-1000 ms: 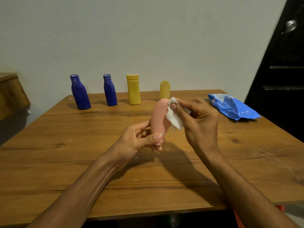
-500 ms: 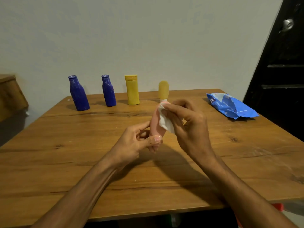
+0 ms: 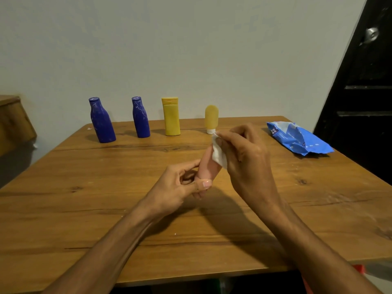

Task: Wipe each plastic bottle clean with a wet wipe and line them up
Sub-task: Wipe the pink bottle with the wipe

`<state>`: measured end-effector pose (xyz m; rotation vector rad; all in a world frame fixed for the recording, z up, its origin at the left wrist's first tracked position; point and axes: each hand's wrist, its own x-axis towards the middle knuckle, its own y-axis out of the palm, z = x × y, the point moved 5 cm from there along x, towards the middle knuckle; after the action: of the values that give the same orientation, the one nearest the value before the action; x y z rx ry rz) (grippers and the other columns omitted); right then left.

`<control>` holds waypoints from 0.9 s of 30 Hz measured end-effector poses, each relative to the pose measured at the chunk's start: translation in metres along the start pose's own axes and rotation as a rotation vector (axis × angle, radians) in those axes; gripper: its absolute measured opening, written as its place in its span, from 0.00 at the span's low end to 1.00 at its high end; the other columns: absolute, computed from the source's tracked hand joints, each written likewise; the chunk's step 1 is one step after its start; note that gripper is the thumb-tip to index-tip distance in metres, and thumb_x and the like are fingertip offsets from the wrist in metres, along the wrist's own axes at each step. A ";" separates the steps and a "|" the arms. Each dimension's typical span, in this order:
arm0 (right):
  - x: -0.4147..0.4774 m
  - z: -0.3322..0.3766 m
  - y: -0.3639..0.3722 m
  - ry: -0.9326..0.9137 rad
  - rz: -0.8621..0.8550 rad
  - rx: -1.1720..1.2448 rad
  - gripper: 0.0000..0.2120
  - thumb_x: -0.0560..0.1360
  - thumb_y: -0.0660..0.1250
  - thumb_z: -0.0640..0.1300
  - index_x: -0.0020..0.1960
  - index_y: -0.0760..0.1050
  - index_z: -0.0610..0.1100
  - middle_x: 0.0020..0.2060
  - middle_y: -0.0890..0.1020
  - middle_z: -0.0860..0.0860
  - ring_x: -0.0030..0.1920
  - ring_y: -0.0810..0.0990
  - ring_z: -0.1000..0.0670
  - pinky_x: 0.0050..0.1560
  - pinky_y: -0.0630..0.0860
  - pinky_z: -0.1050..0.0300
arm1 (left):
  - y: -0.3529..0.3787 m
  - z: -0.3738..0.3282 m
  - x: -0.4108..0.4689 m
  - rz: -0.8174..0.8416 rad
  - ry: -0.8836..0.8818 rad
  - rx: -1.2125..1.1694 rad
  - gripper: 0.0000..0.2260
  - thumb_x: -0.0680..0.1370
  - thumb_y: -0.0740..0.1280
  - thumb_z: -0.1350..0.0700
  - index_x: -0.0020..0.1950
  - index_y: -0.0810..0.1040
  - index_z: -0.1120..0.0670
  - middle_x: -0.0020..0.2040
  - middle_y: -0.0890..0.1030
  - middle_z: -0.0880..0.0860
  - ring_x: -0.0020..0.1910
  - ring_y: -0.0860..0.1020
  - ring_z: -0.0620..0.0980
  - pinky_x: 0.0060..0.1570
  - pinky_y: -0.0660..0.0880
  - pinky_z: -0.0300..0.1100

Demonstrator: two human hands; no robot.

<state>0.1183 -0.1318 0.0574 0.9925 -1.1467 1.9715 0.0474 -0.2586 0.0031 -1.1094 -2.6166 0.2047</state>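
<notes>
My left hand (image 3: 177, 188) pinches the lower end of a small pink bottle (image 3: 206, 166), held upright above the middle of the wooden table (image 3: 84, 209). My right hand (image 3: 246, 160) presses a folded white wet wipe (image 3: 218, 152) against the bottle's upper right side. Along the table's far edge stand two blue bottles (image 3: 101, 120) (image 3: 140, 117), a yellow bottle (image 3: 170, 116) and a small yellow tube (image 3: 211, 118) on its white cap, in a row.
A blue wet wipe pack (image 3: 297, 137) lies at the far right of the table. A dark door (image 3: 364, 92) stands to the right, a wooden piece of furniture (image 3: 12, 119) to the left. Pale wall behind.
My right hand has slid the wipe along the top of the pink bottle, now hiding more of it. The bottle sits a little lower in view. My left hand's grip is unchanged.
</notes>
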 end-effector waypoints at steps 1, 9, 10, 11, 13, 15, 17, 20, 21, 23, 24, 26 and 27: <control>0.000 -0.001 0.001 -0.001 0.016 -0.008 0.12 0.77 0.64 0.42 0.57 0.78 0.38 0.47 0.71 0.51 0.44 0.68 0.59 0.42 0.68 0.75 | 0.000 0.000 0.000 -0.005 0.000 0.006 0.18 0.74 0.71 0.58 0.60 0.74 0.41 0.56 0.81 0.46 0.52 0.80 0.40 0.50 0.78 0.37; -0.005 0.011 0.010 -0.216 0.188 -0.004 0.12 0.75 0.65 0.44 0.55 0.81 0.39 0.48 0.77 0.45 0.45 0.75 0.53 0.40 0.73 0.69 | -0.004 0.005 -0.003 -0.040 -0.053 -0.107 0.15 0.75 0.70 0.60 0.61 0.78 0.53 0.50 0.84 0.57 0.48 0.82 0.54 0.48 0.80 0.47; -0.002 0.007 0.006 -0.187 0.148 0.021 0.12 0.75 0.66 0.44 0.54 0.81 0.39 0.46 0.77 0.46 0.45 0.75 0.54 0.40 0.71 0.71 | -0.003 0.005 -0.002 -0.029 -0.055 -0.120 0.17 0.74 0.71 0.58 0.62 0.78 0.53 0.50 0.84 0.57 0.47 0.82 0.55 0.47 0.80 0.47; 0.001 0.003 0.002 -0.147 0.094 0.045 0.12 0.74 0.67 0.43 0.54 0.81 0.39 0.45 0.76 0.47 0.44 0.73 0.56 0.39 0.70 0.72 | -0.003 0.005 -0.002 -0.021 -0.063 -0.141 0.19 0.72 0.71 0.57 0.63 0.76 0.53 0.51 0.84 0.57 0.47 0.82 0.55 0.47 0.79 0.47; 0.005 -0.005 -0.005 -0.073 -0.006 0.081 0.11 0.74 0.67 0.41 0.55 0.81 0.39 0.45 0.75 0.49 0.44 0.71 0.60 0.40 0.69 0.74 | -0.002 0.005 -0.002 -0.014 -0.087 -0.197 0.22 0.72 0.71 0.57 0.66 0.74 0.50 0.50 0.84 0.58 0.44 0.82 0.54 0.46 0.80 0.46; 0.004 -0.007 -0.005 -0.056 -0.019 0.110 0.11 0.74 0.68 0.41 0.55 0.81 0.39 0.45 0.76 0.49 0.44 0.71 0.60 0.40 0.70 0.74 | -0.001 0.004 -0.002 -0.002 -0.098 -0.259 0.23 0.72 0.71 0.58 0.67 0.73 0.51 0.50 0.84 0.60 0.43 0.82 0.54 0.46 0.80 0.46; 0.001 -0.004 -0.002 -0.094 0.042 0.146 0.12 0.73 0.68 0.42 0.54 0.81 0.39 0.45 0.78 0.47 0.45 0.73 0.57 0.40 0.71 0.74 | -0.002 0.004 -0.002 0.001 -0.095 -0.327 0.23 0.72 0.71 0.58 0.67 0.74 0.53 0.50 0.84 0.62 0.42 0.81 0.55 0.46 0.80 0.46; 0.004 -0.009 -0.004 -0.058 0.043 0.225 0.11 0.72 0.69 0.43 0.54 0.81 0.41 0.44 0.78 0.49 0.44 0.74 0.58 0.40 0.71 0.73 | -0.003 0.005 -0.001 0.029 -0.111 -0.378 0.24 0.74 0.72 0.57 0.69 0.73 0.57 0.51 0.83 0.64 0.43 0.81 0.56 0.44 0.81 0.45; 0.005 -0.012 -0.005 -0.022 0.009 0.241 0.11 0.72 0.70 0.41 0.54 0.81 0.42 0.44 0.78 0.50 0.44 0.74 0.60 0.39 0.71 0.73 | -0.002 0.005 -0.001 0.042 -0.120 -0.388 0.25 0.74 0.73 0.57 0.70 0.72 0.57 0.52 0.82 0.64 0.43 0.81 0.57 0.44 0.81 0.44; 0.004 -0.015 -0.006 0.032 -0.034 0.260 0.12 0.72 0.70 0.39 0.56 0.80 0.43 0.44 0.77 0.52 0.45 0.74 0.62 0.39 0.71 0.72 | -0.001 0.005 -0.002 0.046 -0.130 -0.420 0.26 0.74 0.73 0.57 0.70 0.71 0.58 0.51 0.82 0.63 0.43 0.81 0.56 0.43 0.81 0.44; 0.003 -0.014 -0.004 0.040 -0.027 0.270 0.12 0.72 0.70 0.39 0.56 0.80 0.44 0.45 0.77 0.52 0.45 0.74 0.61 0.39 0.71 0.72 | -0.001 0.004 -0.002 0.038 -0.128 -0.449 0.24 0.74 0.72 0.58 0.69 0.71 0.58 0.50 0.83 0.63 0.42 0.81 0.56 0.42 0.81 0.44; 0.001 -0.012 0.001 0.031 0.036 0.293 0.11 0.72 0.70 0.39 0.55 0.81 0.43 0.45 0.78 0.51 0.45 0.75 0.59 0.40 0.71 0.72 | -0.002 0.003 -0.002 0.021 -0.125 -0.528 0.24 0.73 0.71 0.59 0.68 0.72 0.58 0.48 0.82 0.64 0.40 0.81 0.56 0.42 0.81 0.45; 0.000 -0.012 0.002 0.029 0.064 0.305 0.11 0.72 0.70 0.39 0.54 0.81 0.43 0.45 0.78 0.51 0.45 0.76 0.58 0.40 0.72 0.72 | -0.003 0.003 -0.002 0.023 -0.120 -0.546 0.25 0.72 0.72 0.58 0.68 0.72 0.59 0.48 0.82 0.64 0.40 0.81 0.56 0.42 0.81 0.45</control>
<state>0.1131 -0.1224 0.0528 1.0854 -0.8874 2.2511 0.0460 -0.2617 0.0004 -1.3209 -2.8505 -0.4836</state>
